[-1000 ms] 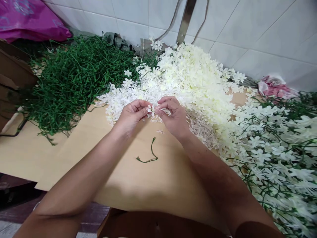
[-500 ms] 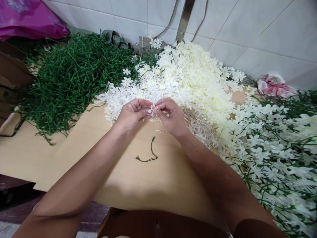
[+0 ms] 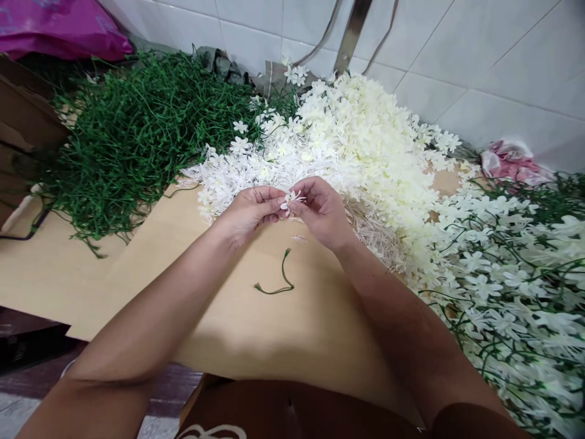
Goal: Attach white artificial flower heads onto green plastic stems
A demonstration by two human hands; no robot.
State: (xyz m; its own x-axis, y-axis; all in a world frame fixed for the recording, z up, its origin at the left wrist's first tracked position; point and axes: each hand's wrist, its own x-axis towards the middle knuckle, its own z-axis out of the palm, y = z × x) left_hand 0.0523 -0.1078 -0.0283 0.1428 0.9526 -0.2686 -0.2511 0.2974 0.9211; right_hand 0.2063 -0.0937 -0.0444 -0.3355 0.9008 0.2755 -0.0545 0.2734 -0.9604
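A small white artificial flower [image 3: 287, 202] is pinched between the thumb and fingers of my left hand [image 3: 256, 210]. Its thin white stamens [image 3: 298, 196] fan out to the right, between the curled thumb and index finger of my right hand [image 3: 322, 210], which is closed around that side of the flower. Fingertips partly cover the flower's middle. Just below the hands, a few loose white stamens [image 3: 299, 238] lie on the tan board [image 3: 228, 317]. Nearer to me rests one bent green plastic stem [image 3: 291, 286].
Green stems [image 3: 137, 134] are heaped at the left, beside a cardboard box [image 3: 27, 122]. Loose white and cream petals [image 3: 375, 140] form a pile behind my hands. Flowers on green stems [image 3: 512, 286] spread along the right. A tiled wall [image 3: 503, 61] closes off the back.
My right fingers have parted slightly at the flower, and its stamens now show fanned out between them. The whole view has shifted a little. The green stem lies as before.
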